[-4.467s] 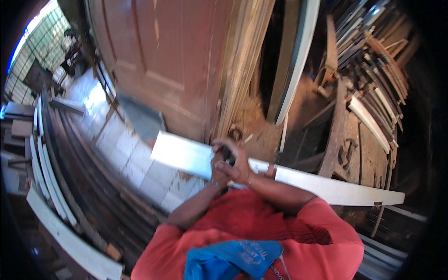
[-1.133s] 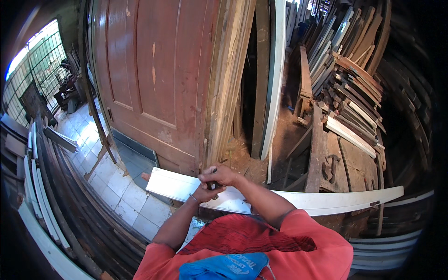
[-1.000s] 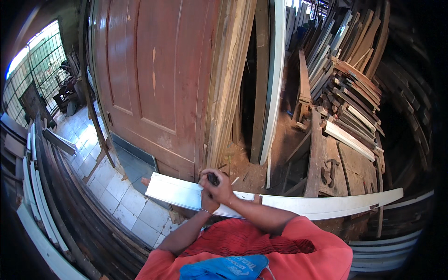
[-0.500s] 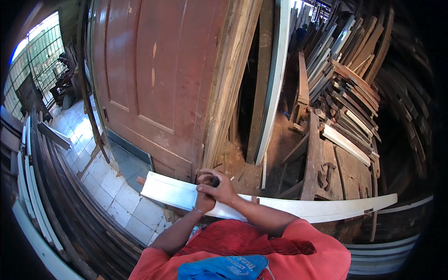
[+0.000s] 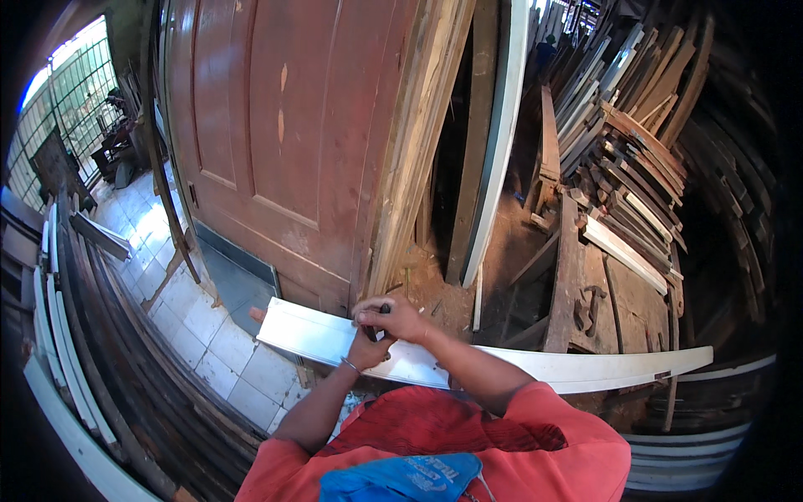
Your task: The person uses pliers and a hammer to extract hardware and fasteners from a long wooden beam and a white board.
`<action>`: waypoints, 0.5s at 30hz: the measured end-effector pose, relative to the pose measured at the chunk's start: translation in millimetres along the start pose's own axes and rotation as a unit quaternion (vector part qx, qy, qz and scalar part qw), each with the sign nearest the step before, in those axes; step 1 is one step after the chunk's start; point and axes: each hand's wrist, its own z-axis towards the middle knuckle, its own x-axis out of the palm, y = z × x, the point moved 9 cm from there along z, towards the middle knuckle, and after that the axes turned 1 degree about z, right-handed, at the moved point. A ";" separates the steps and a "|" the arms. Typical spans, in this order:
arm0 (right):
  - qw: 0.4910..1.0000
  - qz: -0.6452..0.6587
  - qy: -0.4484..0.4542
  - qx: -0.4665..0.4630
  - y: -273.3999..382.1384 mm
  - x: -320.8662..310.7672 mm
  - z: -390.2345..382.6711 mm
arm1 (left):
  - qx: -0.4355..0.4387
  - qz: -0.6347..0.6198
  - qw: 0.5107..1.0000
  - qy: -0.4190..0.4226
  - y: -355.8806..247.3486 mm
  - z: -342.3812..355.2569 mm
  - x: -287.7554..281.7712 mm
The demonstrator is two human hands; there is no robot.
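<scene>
while the long white board (image 5: 502, 368) is being steadied across the lap, running left to right with its near-left end over the tiled floor (image 5: 192, 326) and its far end reaching out to the right, both hands are being kept together on its upper edge just left of its middle. the right hand (image 5: 400, 316) is being curled down from above, fingers closed round a small dark object (image 5: 385, 309) that is too small to be told apart; the left hand (image 5: 368, 345) is being pressed just beneath it against the board's face, fingers bent, though whether anything is pinched in it cannot be told. the left hand is being held a touch nearer the board's free left end. behind, a tall reddish door (image 5: 276, 142) is being leaned upright, and stacked timber (image 5: 627, 184) is being piled to the right. no container is being shown.
</scene>
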 end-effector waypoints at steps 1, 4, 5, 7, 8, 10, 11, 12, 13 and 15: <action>0.988 0.005 -0.117 -0.098 19.1 -2.0 -14.4 | 0.139 0.045 0.979 -0.143 -18.1 -1.4 -8.7; 0.933 -0.095 -0.312 -0.149 23.0 7.4 -49.9 | 0.169 0.025 0.955 -0.242 -37.3 -14.5 -5.0; 0.932 -0.096 -0.317 -0.149 16.8 4.3 -50.3 | 0.113 -0.002 0.967 -0.229 -39.0 -15.6 -0.4; 0.976 -0.073 -0.190 -0.076 -14.0 9.9 -32.7 | 0.172 0.009 0.956 -0.237 -36.4 -27.3 0.5; 0.975 -0.075 -0.194 -0.076 -5.6 -3.6 -31.8 | 0.193 0.016 0.957 -0.216 -42.1 -29.4 -5.0; 0.987 -0.066 0.128 -0.074 12.4 12.8 -19.6 | 0.194 0.043 0.977 -0.082 -42.5 -22.6 -8.7; 0.975 -0.036 0.202 -0.088 10.3 14.9 -17.9 | 0.061 -0.023 0.998 0.019 -8.5 -6.0 -9.6; 0.975 -0.033 0.203 -0.088 14.8 15.7 -15.7 | -0.077 -0.088 0.987 0.114 24.6 -0.5 -2.8; 0.978 -0.002 0.198 -0.061 17.5 12.9 -13.9 | -0.078 -0.087 0.986 0.116 18.7 2.4 -2.3; 0.984 0.101 0.141 0.028 -11.7 5.4 -6.7 | -0.013 0.000 0.997 0.079 8.1 8.9 -2.4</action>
